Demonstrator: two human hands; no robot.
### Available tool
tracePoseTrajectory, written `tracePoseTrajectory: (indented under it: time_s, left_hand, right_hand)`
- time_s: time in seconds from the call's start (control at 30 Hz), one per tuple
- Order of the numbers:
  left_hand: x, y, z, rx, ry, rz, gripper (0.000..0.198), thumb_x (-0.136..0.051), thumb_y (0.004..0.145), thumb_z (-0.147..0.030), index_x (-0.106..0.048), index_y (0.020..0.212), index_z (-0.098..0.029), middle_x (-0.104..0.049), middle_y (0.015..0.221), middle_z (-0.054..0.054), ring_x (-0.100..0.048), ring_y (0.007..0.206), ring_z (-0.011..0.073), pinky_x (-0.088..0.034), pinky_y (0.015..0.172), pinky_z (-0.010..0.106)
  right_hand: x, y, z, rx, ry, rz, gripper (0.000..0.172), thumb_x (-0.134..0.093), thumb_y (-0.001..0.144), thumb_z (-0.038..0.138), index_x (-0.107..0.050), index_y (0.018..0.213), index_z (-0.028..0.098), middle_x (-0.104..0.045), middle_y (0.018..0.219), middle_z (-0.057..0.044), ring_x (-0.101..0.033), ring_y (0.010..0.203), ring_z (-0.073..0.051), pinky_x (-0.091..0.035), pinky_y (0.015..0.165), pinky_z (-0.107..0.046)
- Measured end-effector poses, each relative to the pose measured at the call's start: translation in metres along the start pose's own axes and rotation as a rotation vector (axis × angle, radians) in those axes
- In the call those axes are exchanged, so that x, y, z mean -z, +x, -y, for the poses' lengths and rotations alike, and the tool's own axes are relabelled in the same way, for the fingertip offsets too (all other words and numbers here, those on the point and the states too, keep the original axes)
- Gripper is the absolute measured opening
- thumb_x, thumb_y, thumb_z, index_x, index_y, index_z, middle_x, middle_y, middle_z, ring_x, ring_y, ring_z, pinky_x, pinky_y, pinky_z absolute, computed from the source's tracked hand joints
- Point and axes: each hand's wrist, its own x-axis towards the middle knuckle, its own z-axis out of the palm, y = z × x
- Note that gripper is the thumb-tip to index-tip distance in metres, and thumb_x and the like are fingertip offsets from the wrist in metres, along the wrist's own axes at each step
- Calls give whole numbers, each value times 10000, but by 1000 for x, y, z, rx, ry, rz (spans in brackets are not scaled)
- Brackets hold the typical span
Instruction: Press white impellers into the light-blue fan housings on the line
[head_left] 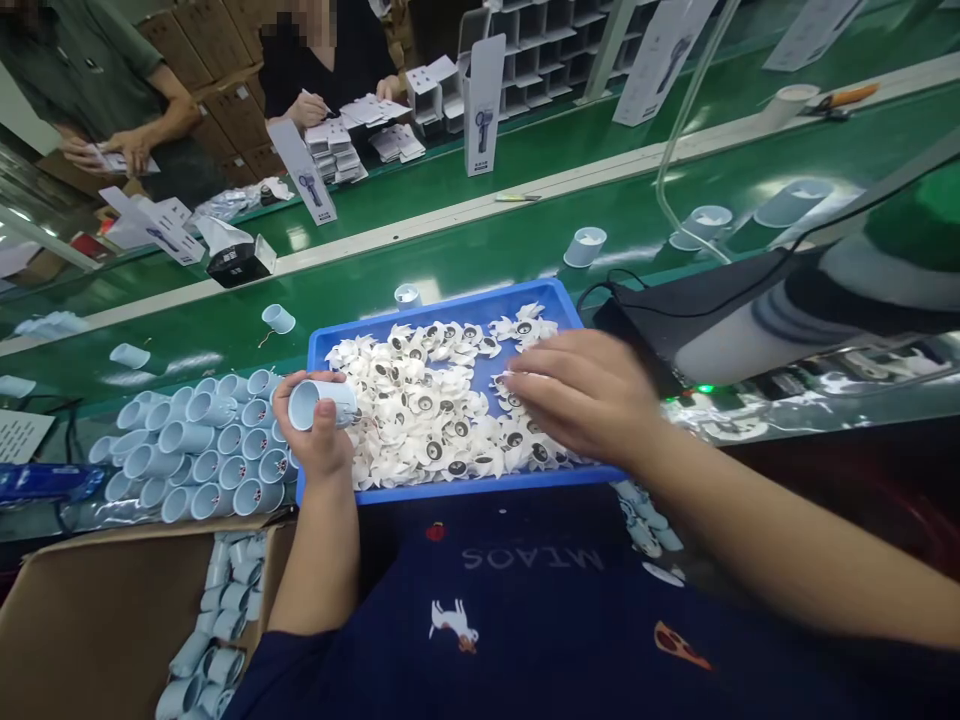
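My left hand grips a light blue plastic cylinder, its open end facing me and my thumb across its side. It is held over the left edge of a blue tray. Inside the tray lies a heap of small white fan wheels with dark hubs. Over the tray's right part is my right hand, slightly blurred, its fingers bent down and drawn together among the fan wheels. White shows at those fingertips, but what they hold is hidden.
Stacked blue cylinders stand left of the tray, above a cardboard box holding more. Loose cylinders rest on the green bench. A dark device with cables is at right. Two people work across the bench among white boxes.
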Motion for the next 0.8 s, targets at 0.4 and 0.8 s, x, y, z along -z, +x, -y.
tracePoseTrajectory:
  time_s: [0.4, 0.8]
  left_hand:
    - [12, -11, -26, 110, 99, 84, 572, -841, 695, -491, -505, 1078, -231, -662, 876, 2, -681, 813, 173, -549, 815, 349]
    - [10, -24, -55, 142, 593, 661, 661, -705, 852, -470, -468, 1433, -263, -585, 1354, 119, -599, 1223, 291, -492, 1042, 454]
  right_hand:
    - [-48, 94, 16, -36, 213, 351, 169, -537, 854, -14, -632, 862, 126, -640, 1007, -120, -581, 1047, -287, -372, 1030, -495]
    - [-27, 10, 55, -279, 1819, 287, 482, -727, 871, 560, -484, 1092, 208, -595, 990, -34, -651, 897, -135, -552, 860, -281]
